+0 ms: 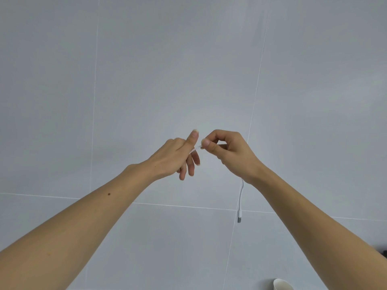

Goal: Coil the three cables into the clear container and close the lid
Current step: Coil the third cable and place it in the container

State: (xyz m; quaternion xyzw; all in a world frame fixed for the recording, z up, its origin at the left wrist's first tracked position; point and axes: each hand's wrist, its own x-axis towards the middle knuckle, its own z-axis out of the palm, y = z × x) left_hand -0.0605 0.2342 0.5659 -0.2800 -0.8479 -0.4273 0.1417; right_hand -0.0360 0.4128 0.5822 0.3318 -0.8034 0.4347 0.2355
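Hands are raised close together in front of me, almost touching, against a grey tiled wall (167, 59). My right hand (228, 151) has its fingers curled in, and the thumb and forefinger pinch a white cable (241, 193) at the tip nearest the other hand. From that pinch a short, taut stretch of cable runs across the small gap to my left hand (178, 155), where it passes under the forefinger. That forefinger points up and is straight; the other left fingers hang down loosely, slightly spread. The left thumb is hidden behind the hand, so I cannot tell whether the left hand actually grips the cable or only has it lying across the fingers.

The rest of the cable comes out below my right wrist and hangs free in a gentle curve, ending in a white plug with a grey metal connector (239, 218) that dangles well below both hands, touching nothing.

Far below my right forearm the rim of a white cup (281, 284) shows at the bottom edge. Just beyond the same forearm, at the right edge, sits a small dark object (384, 253) that I cannot identify.
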